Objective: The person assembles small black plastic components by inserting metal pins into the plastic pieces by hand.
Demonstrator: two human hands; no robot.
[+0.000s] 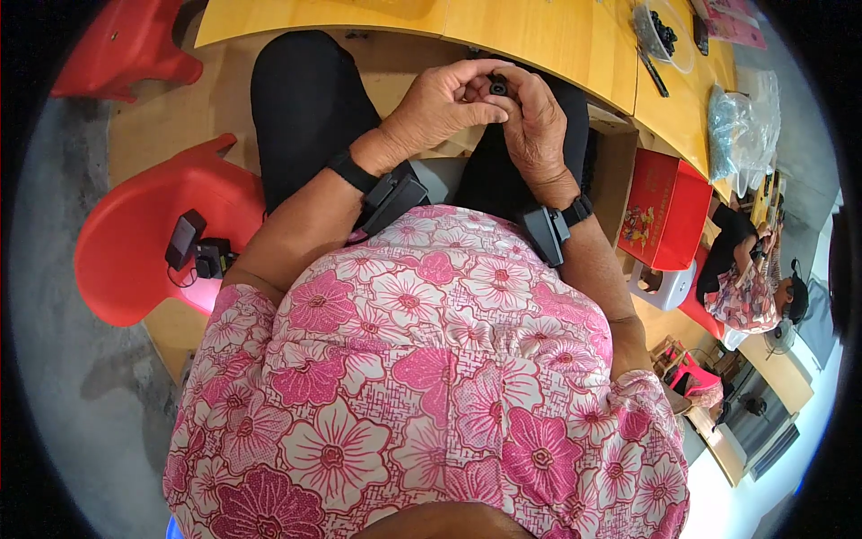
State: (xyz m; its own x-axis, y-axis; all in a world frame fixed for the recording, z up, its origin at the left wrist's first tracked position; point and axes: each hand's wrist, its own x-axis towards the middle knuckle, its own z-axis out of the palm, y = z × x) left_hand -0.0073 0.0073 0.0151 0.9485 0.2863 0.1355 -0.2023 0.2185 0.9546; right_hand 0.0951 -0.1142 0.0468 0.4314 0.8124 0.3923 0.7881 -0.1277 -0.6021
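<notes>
Just in front of the yellow table's near edge, above my lap, my two hands meet around a small black round part (498, 89) with a hole in its end. My left hand (440, 101) is closed, its thumb and fingertips pressing at the part's left side. The fingers of my right hand (536, 117) curl round the part from the right, with the thumb against it. Fingers cover most of the part, so its full shape is hidden.
On the yellow table (539, 36), at the right, are a clear plastic bowl (642, 27) of small black parts, a black pen-like tool (654, 74) and plastic bags (741, 130). A red box (660, 211) stands below. Red chairs (126, 234) are at left; other people (745, 278) sit far right.
</notes>
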